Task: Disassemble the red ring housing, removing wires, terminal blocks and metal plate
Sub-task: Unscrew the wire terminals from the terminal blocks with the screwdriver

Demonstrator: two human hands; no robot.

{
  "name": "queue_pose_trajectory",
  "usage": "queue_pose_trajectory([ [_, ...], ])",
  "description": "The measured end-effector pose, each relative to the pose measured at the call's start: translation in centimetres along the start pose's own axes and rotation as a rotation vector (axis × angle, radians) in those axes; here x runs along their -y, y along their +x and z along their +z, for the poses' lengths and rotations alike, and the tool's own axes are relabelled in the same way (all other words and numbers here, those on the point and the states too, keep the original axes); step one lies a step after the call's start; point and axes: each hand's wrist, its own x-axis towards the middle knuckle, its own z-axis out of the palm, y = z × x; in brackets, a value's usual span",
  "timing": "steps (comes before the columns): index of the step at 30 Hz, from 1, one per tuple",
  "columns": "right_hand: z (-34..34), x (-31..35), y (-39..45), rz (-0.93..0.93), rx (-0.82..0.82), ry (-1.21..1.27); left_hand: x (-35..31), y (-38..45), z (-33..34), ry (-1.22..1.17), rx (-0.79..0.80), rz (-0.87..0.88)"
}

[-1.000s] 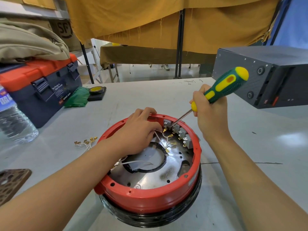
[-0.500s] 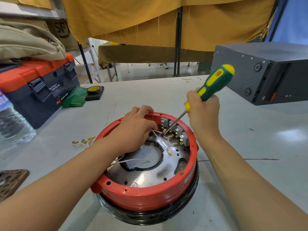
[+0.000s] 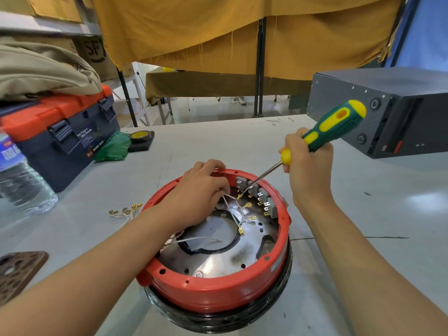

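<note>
The red ring housing [image 3: 213, 289] sits on a black base in the middle of the table. Inside lies a shiny metal plate [image 3: 218, 258] with a round hole. Grey terminal blocks [image 3: 257, 192] line the far right inner wall. White wires [image 3: 232, 209] with brass connectors run from them. My left hand [image 3: 196, 197] reaches into the ring and pinches the white wires near the blocks. My right hand [image 3: 308, 163] grips a green and yellow screwdriver [image 3: 334, 127]; its tip touches a brass connector at the terminal blocks.
Loose wires with brass connectors [image 3: 126, 212] lie left of the ring. A blue and orange toolbox [image 3: 60, 132] and a water bottle [image 3: 21, 180] stand at the left. A dark metal box [image 3: 388, 110] is at the right. A brown perforated piece [image 3: 19, 270] lies near left.
The screwdriver tip stays at the terminal blocks while its handle tilts slightly. My left hand keeps hold of the wires. The view shifted a little.
</note>
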Motion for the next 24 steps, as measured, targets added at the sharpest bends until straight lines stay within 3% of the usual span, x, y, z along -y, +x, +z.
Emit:
queue_pose_trajectory([
  [11,-0.3,0.0,0.3,0.074,-0.068,0.081,0.5,0.3,-0.5,-0.204,0.003,-0.065],
  [19,-0.5,-0.1,0.5,0.108,-0.223,0.217,1.1,0.6,-1.8,-0.280,-0.008,-0.076],
  [24,-0.2,-0.2,0.2,0.078,-0.200,0.204,1.3,0.4,-2.4,-0.427,-0.047,-0.087],
])
